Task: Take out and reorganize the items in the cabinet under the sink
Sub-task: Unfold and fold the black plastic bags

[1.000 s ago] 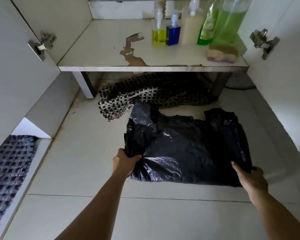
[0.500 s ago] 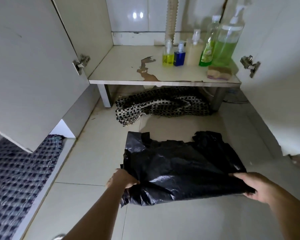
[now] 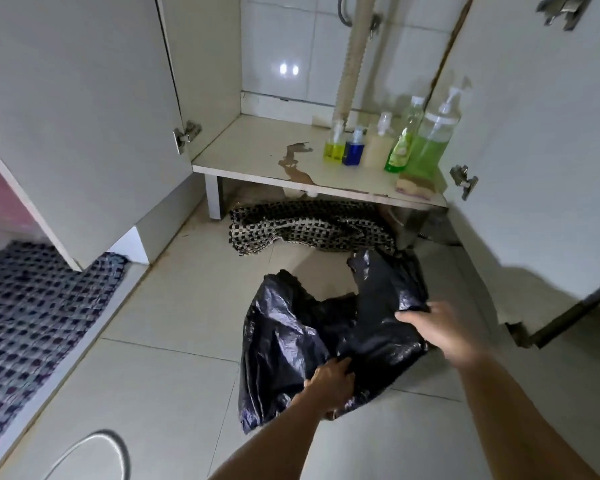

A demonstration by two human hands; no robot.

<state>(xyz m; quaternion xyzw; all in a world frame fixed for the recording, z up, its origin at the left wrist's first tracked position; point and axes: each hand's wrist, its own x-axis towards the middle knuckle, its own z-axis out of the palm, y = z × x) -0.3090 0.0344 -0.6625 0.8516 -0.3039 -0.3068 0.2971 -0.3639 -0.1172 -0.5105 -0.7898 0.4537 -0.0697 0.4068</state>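
A crumpled black plastic bag (image 3: 309, 337) hangs low over the tiled floor in front of the open cabinet. My left hand (image 3: 329, 384) grips its near lower edge, and my right hand (image 3: 444, 330) grips its right side. On the cabinet's stained shelf (image 3: 257, 157) stand several bottles at the right: a yellow one (image 3: 334, 147), a blue one (image 3: 354, 150), a cream one (image 3: 378, 147), a green one (image 3: 400, 147) and a big green pump bottle (image 3: 430, 147). A sponge (image 3: 416, 185) lies at the shelf's front right corner.
A black-and-white woven mat (image 3: 302, 226) lies bunched under the shelf. Both cabinet doors stand open, left (image 3: 84, 116) and right (image 3: 541, 133). A drain hose (image 3: 350, 53) drops behind the bottles. A checked rug (image 3: 32, 306) lies at left; a thin hose (image 3: 94, 448) curves near the bottom edge.
The bag has come back from the cabinet toward me and bunched up as my hands moved closer together. The view has pulled back and up, showing more of the cabinet.
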